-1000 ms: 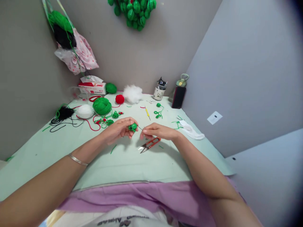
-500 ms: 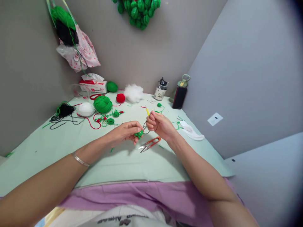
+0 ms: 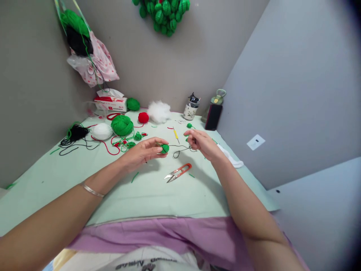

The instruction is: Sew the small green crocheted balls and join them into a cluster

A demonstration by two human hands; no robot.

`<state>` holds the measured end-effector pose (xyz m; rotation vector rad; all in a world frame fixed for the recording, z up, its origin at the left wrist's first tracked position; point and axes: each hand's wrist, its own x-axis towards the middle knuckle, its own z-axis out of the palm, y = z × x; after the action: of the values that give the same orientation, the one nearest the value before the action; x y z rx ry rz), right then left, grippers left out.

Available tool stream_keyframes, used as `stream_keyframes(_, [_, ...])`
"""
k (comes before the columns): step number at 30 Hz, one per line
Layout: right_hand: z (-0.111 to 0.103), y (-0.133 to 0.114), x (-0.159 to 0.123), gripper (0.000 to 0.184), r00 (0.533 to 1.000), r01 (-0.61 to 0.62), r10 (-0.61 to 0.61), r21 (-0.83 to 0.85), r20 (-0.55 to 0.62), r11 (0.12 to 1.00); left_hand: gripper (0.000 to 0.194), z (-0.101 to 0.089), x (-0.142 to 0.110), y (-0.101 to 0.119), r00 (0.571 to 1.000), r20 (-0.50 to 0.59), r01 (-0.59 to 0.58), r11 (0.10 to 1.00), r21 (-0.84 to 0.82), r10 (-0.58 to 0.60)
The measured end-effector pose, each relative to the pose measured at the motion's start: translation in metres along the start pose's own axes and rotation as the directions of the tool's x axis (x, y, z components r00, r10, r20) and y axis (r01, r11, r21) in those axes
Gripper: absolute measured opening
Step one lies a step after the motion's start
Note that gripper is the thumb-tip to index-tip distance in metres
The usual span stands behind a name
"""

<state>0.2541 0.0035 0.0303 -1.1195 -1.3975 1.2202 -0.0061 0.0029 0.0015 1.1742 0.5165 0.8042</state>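
Observation:
In the head view, my left hand [image 3: 145, 152] holds a small green crocheted ball [image 3: 164, 149] between thumb and fingers, with a dark strand across it. Black yarn [image 3: 180, 146] runs from the ball toward my right hand [image 3: 203, 143], making a small loop over the table. The right hand's fingers are curled around the yarn, its index finger stretched out to the left; whether a needle is in them is hidden. Between the hands lies a yellow-handled crochet hook [image 3: 176, 134]. Below it rest orange thread snips [image 3: 180, 172], blades toward the left.
Green yarn [image 3: 122, 125], white yarn [image 3: 102, 131], red yarn [image 3: 143, 117] and black yarn [image 3: 78, 132] lie at the left. White stuffing [image 3: 159, 111], a jar [image 3: 190, 110] and a phone [image 3: 213, 117] stand along the back. A white knitted piece [image 3: 229, 156] lies right.
My right hand has moved right and its index finger has straightened. The green ball has turned and shifted slightly up in my left hand, and the black yarn now stretches between both hands.

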Motion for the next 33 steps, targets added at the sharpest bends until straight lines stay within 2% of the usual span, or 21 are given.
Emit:
stream_keyframes(3, [0.017, -0.005, -0.01, 0.024, 0.993, 0.046, -0.041, -0.04, 0.114, 0.998, 0.028, -0.002, 0.0, 0.001, 1.0, -0.017, -0.021, 1.0, 0.018, 0.022])
stream_keyframes(5, [0.029, -0.008, -0.017, 0.026, 0.985, 0.095, -0.083, -0.07, 0.149, 0.993, 0.028, -0.003, 0.0, 0.002, 0.999, -0.04, -0.024, 0.999, 0.031, 0.025])
stream_keyframes(10, [0.042, -0.011, -0.027, 0.016, 0.99, 0.117, -0.101, -0.189, 0.095, 0.975, 0.024, -0.003, -0.001, 0.005, 0.998, -0.05, -0.025, 0.999, 0.044, 0.027])
stream_keyframes(12, [0.042, -0.012, -0.029, 0.014, 0.985, 0.174, -0.163, -0.265, 0.064, 0.948, 0.023, -0.002, -0.001, 0.005, 0.999, -0.043, -0.024, 0.999, 0.042, 0.026])
stream_keyframes(14, [0.042, -0.011, -0.029, 0.013, 0.952, 0.295, -0.302, -0.395, 0.047, 0.87, 0.023, -0.003, -0.001, 0.004, 0.999, -0.044, -0.03, 0.999, 0.04, 0.032])
stream_keyframes(16, [0.042, -0.01, -0.03, 0.011, 0.899, 0.396, -0.433, -0.533, 0.061, 0.748, 0.024, -0.004, 0.0, 0.003, 0.998, -0.045, -0.034, 0.998, 0.043, 0.036])
stream_keyframes(18, [0.043, -0.008, -0.031, 0.009, 0.869, 0.437, -0.483, -0.619, 0.105, 0.653, 0.024, -0.005, 0.0, 0.002, 0.998, -0.045, -0.035, 0.998, 0.052, 0.037])
stream_keyframes(25, [0.047, -0.003, -0.035, 0.014, 0.846, 0.482, -0.481, -0.713, 0.229, 0.509, 0.025, -0.007, 0.0, -0.001, 0.998, -0.054, -0.038, 0.997, 0.073, 0.042])
stream_keyframes(33, [0.048, -0.007, -0.037, 0.015, 0.877, 0.445, -0.413, -0.734, 0.244, 0.512, 0.024, -0.005, 0.0, -0.001, 0.998, -0.045, -0.034, 0.997, 0.073, 0.037])
